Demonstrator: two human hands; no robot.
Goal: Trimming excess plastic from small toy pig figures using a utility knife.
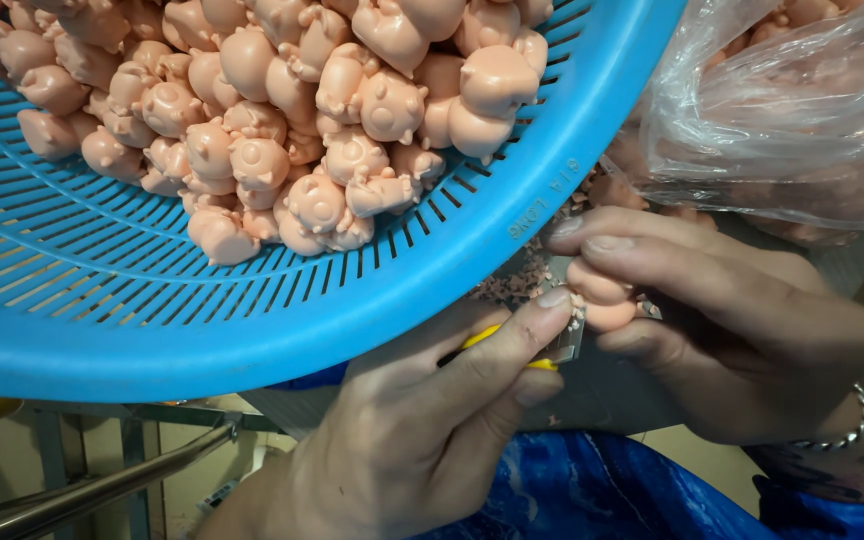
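Blue slotted basket [252, 330] fills most of the head view, tilted up close to the lens and heaped with pink rubbery pig figures [282, 110]. Just below its rim, one single pig figure [600, 296] is pinched in the right hand [742, 340], index and middle fingers [632, 245] laid over the top, thumb tucked under. A small blade with a yellow handle [512, 350] is gripped in the left hand [422, 430], the thumb pressed near the metal tip, which sits right against the figure's side. Looks like the trimming step is in hand: pinkish shavings [512, 285] are scattered by the rim. Next move probably calls for a short, controlled scrape along the seam, thumb kept off the edge. A clear bag [802, 110] holding more pink figures is seen at upper right.
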